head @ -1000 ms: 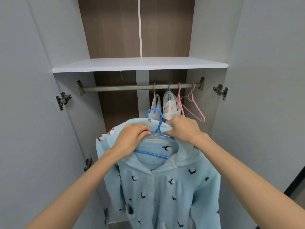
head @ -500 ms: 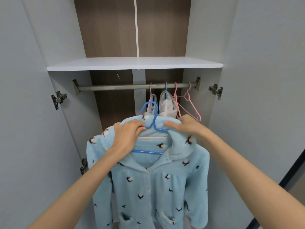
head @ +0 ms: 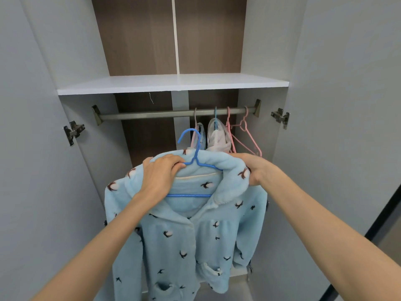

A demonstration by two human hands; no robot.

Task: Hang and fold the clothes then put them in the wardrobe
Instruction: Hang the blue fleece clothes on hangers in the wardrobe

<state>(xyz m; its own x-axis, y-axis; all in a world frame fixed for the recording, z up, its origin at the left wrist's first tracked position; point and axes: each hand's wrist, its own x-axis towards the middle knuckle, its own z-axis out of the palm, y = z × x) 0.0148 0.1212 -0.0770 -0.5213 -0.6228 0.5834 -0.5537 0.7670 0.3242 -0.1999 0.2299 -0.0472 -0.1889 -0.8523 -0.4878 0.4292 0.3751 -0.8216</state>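
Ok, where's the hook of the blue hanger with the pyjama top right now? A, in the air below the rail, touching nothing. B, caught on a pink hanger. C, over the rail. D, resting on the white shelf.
A: the blue hanger has its hook free below the rail, while the left hand and right hand grip the pyjama top.

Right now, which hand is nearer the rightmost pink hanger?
Right. The right hand grips the fleece top below the pink hanger; the left hand holds the blue hanger farther left.
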